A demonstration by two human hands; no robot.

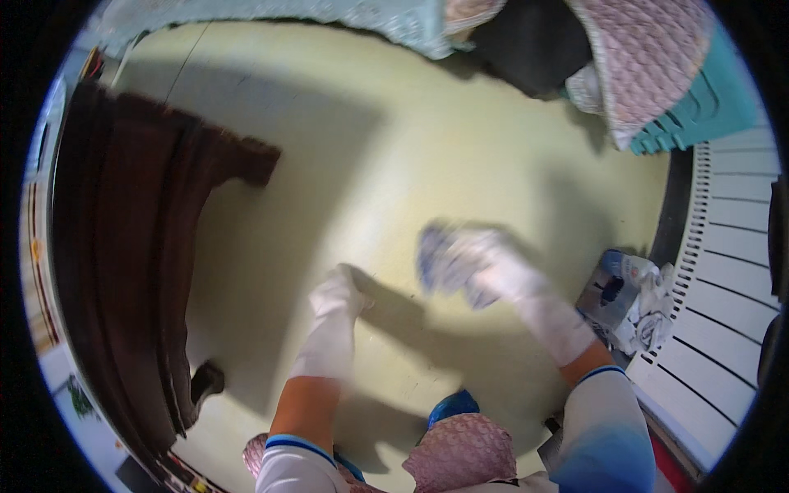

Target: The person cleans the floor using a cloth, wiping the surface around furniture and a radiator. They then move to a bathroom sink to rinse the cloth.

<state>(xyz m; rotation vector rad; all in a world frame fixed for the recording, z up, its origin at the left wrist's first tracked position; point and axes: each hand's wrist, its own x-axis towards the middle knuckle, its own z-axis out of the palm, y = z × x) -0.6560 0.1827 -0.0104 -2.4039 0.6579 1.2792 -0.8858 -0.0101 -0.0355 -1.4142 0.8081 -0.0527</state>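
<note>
My right hand (493,262), in a white glove, is closed on a blue-grey cloth (447,259) at the pale yellow floor (394,185); hand and cloth are blurred. My left hand (339,296), gloved in white as well, is at or just above the floor to the left and holds nothing that I can see. Its fingers look curled, partly hidden by the glove's back. Whether its palm rests on the floor cannot be told.
Dark carved wooden furniture (135,246) with curved feet stands at the left. Along the right runs a white slatted panel (727,246), with a plastic package (616,289) beside it. A teal plastic item (715,105) and pink quilted fabric (653,55) are at the upper right.
</note>
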